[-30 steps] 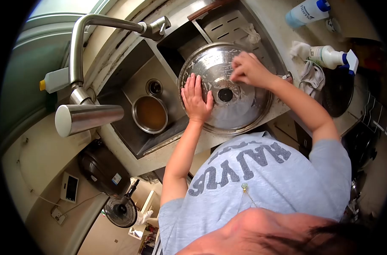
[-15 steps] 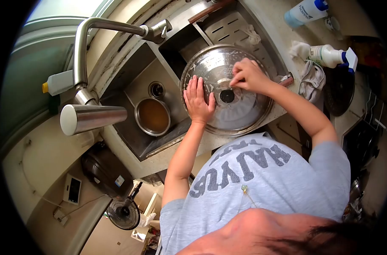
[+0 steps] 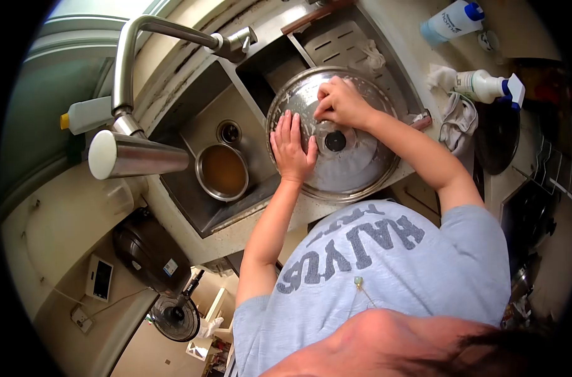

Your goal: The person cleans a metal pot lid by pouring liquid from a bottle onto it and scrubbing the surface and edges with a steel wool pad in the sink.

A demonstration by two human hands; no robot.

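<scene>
A large round metal lid (image 3: 361, 163) with a black knob (image 3: 335, 141) lies over the right part of the sink. Whitish streaks and patches mark its surface. My left hand (image 3: 291, 149) rests flat on the lid's left side, fingers stretched out and holding nothing. Up and left of the knob, my right hand (image 3: 341, 103) is closed against the lid, its fingertips bent down. Whatever it may hold is hidden under the fingers. In the left basin, a metal bowl (image 3: 222, 171) of brownish liquid stands beside the drain (image 3: 228, 132).
A faucet (image 3: 124, 75) arches over the left side of the sink (image 3: 198, 210). On the right counter are a blue-capped bottle (image 3: 452, 24), a spray bottle (image 3: 484, 85), a cloth (image 3: 459, 122) and a dark round pan (image 3: 498, 138). A white mesh (image 3: 373, 55) lies behind the lid.
My right hand has moved left across the lid, from right of the knob to its upper left. My left hand has stayed in place on the lid.
</scene>
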